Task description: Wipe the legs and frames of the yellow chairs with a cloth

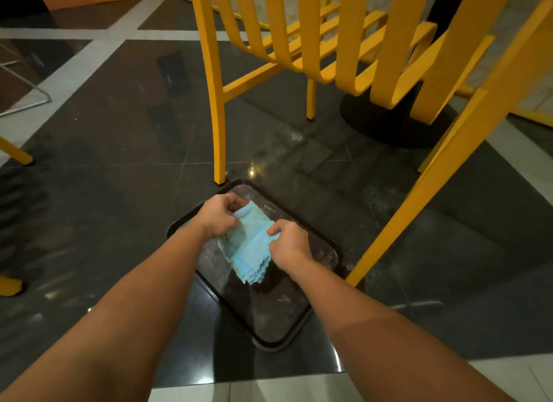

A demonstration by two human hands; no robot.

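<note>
Found a dark tray [269, 346] lying flat on the floor [104, 177], set cornerwise, its far corner just beside the foot of the near leg of a yellow chair [216, 102]. Noted greyish smears and pale specks across the tray's inner surface.

Located the cloth [251, 246], light blue and folded in layers with scalloped edges, above the middle of the tray and between the two hands. Cannot tell whether its lower edge touches the tray.

Recorded the left hand [220, 219] curled round the far upper end of the cloth, fingers bent over the fabric. Recorded the right hand [288, 244] pinching the near right side, thumb and fingers closed on it. Noted both forearms bare, reaching in from the bottom edge of the view.

Logged the yellow chair straight ahead, slatted in back and seat, legs standing on the dark glossy tiles. Logged a second yellow chair [419, 198] at right, one leg slanting down to the floor just beside the tray's right edge. Marked a black round base [389, 126] on the floor behind the first chair. Spotted further yellow leg ends [16, 154] at the left edge.
</note>
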